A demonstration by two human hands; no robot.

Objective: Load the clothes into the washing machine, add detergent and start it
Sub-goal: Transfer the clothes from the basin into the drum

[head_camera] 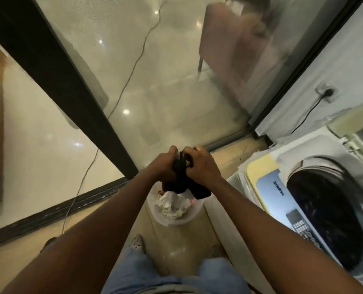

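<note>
Two hands meet at the centre of the frame, both clamped on one black garment [181, 179]. The left hand [165, 164] grips its upper part from the left and the right hand [201, 164] closes over it from the right, fingers curled tight, so the cloth hangs bunched below the knuckles. Holding it high and between both fists likely serves to untangle or straighten it before loading; a small yellow patch shows between the fingers, too small to identify.

Directly beneath, on the tan floor at lower centre, sits a translucent laundry basket [189, 219] with pale crumpled clothes [172, 205] inside, so the garment is raised straight above its source.

At the right edge stands the top-loading washing machine [267, 166], its lid up and the dark drum opening [322, 211] exposed, with dark laundry apparently already inside. A control panel [299, 223] lies along the near rim. The machine being just beside the basket keeps each transfer short. No detergent container is visible.
</note>
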